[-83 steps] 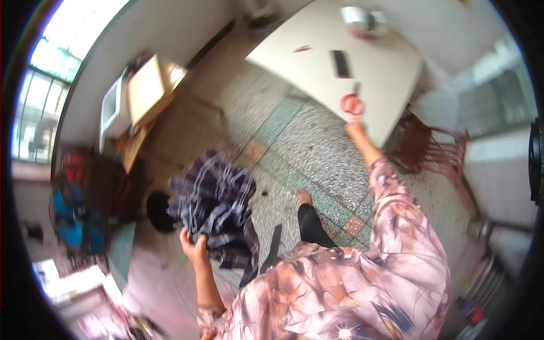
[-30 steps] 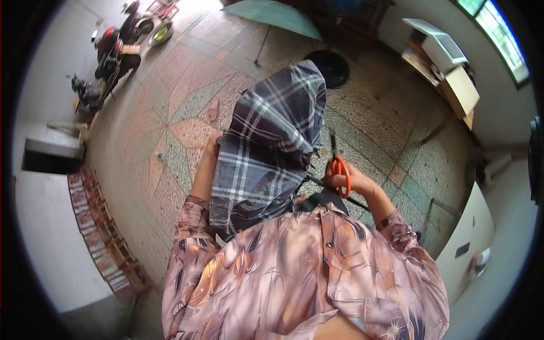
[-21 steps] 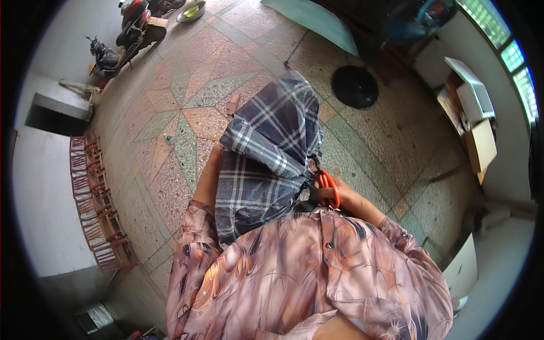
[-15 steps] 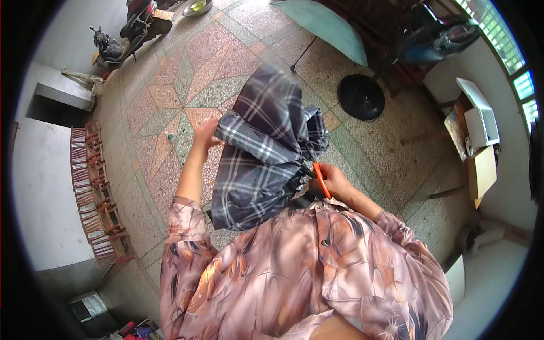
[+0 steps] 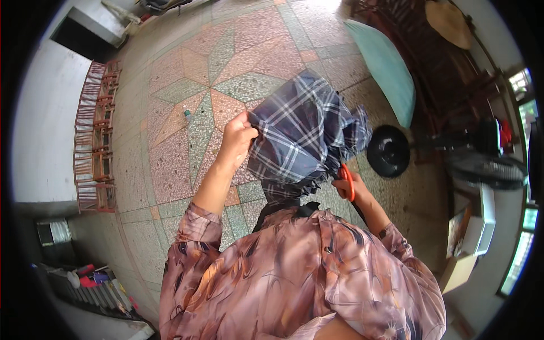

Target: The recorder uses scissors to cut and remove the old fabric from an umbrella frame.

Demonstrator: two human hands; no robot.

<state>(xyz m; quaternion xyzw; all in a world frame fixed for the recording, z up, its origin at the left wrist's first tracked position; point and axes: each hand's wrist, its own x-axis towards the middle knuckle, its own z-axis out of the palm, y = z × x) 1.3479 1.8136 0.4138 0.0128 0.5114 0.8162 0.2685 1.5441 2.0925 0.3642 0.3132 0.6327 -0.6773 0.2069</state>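
A dark blue plaid cloth (image 5: pixel 294 130) with white lines is held up in front of my chest. It looks like thin, folded fabric, bunched and ruffled along its right side. My left hand (image 5: pixel 238 140) is closed, pinching the cloth's left edge between thumb and fingers. At the lower right of the cloth, my right hand (image 5: pixel 347 188) is closed around orange-handled scissors (image 5: pixel 347 180). Only the orange handle shows plainly; the blades are hidden by the bunched fabric. Black straps or strips (image 5: pixel 309 208) hang between the cloth and my patterned shirt.
A pale green umbrella (image 5: pixel 388 71) lies opened on the floor at the far right. Near it are a round black base (image 5: pixel 389 151) and a standing fan (image 5: pixel 487 170). Wooden chairs (image 5: pixel 93 136) line the left wall. A small green object (image 5: pixel 187 114) lies on the patterned floor.
Both hands and the cloth have shifted up and right in the picture as the view turned. My left hand has its grip on the cloth's edge, and the fabric is spread flatter.
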